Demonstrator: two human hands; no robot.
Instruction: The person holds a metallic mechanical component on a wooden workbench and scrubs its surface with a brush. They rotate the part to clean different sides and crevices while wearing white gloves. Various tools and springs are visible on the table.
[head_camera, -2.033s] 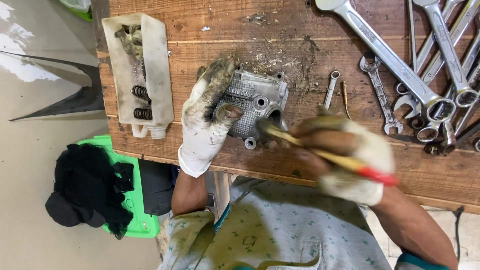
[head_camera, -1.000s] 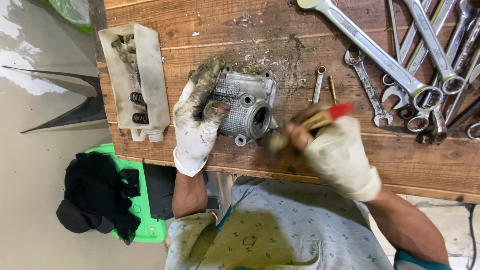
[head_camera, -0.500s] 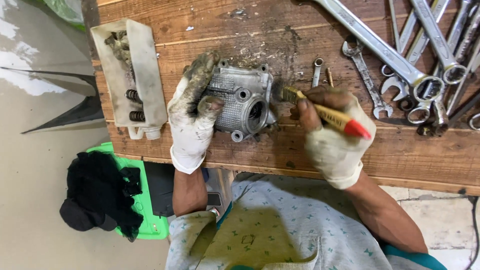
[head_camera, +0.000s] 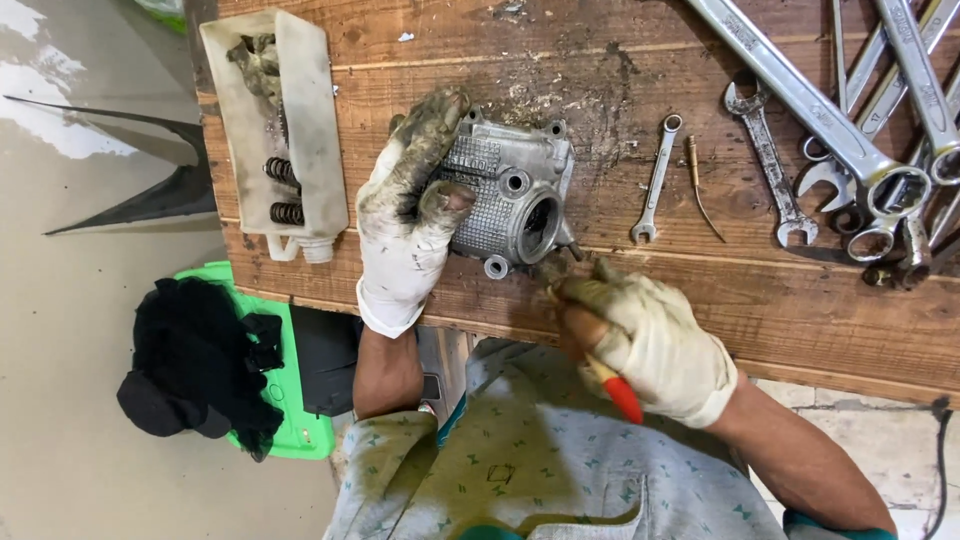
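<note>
A silver metal engine cover (head_camera: 515, 200) with a round opening lies on the wooden workbench (head_camera: 620, 90). My left hand (head_camera: 408, 215), in a dirty white glove, presses on its left side and grips it. My right hand (head_camera: 645, 335), also gloved, holds a small brush (head_camera: 600, 372) with a wooden handle and red end. The bristles touch the lower right corner of the cover near the bench's front edge.
A cut-open white plastic container (head_camera: 275, 130) with springs and small parts sits at the left. Several wrenches (head_camera: 850, 130) lie at the right, plus a small spanner (head_camera: 655, 180) and a thin pin (head_camera: 700, 185). A green stool with black cloth (head_camera: 210, 365) stands below.
My right hand swung the brush from the cover's right side down to its lower right corner, the red end now pointing toward me. My left hand stayed on the cover.
</note>
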